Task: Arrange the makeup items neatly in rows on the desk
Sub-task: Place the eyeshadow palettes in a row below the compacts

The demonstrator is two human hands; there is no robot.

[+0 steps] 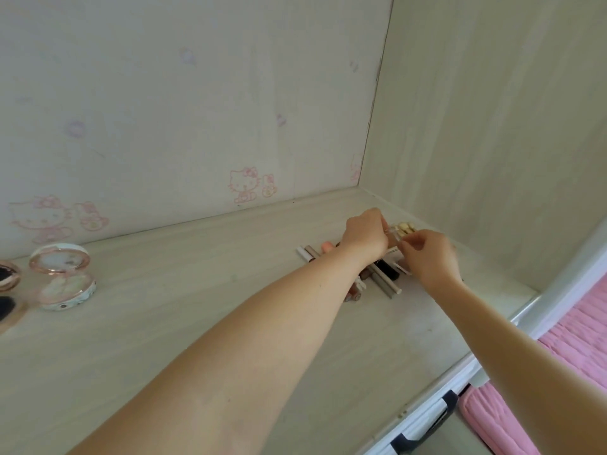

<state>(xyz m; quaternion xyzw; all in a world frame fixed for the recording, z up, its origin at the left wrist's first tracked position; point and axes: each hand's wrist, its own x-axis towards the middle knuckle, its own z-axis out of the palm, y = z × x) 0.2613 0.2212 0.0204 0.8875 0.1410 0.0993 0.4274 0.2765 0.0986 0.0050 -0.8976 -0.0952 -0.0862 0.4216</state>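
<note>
Near the desk's far right corner lies a cluster of makeup sticks and tubes (384,279), side by side, partly hidden under my arms. My left hand (364,234) and my right hand (430,257) both reach over them and together hold a small clear case (402,230) with beige contents just above the cluster. Fingers of both hands curl around its ends. A peach-coloured tube (326,246) and two pale sticks (307,252) lie at the cluster's left end. Far to the left an open pink compact (64,274) sits on the desk.
The pale wood desk (203,290) meets a cartoon-cat papered back wall and a side panel on the right. Two round compacts (6,290) are cut off at the left edge. Beyond the desk's right edge is pink bedding (574,339).
</note>
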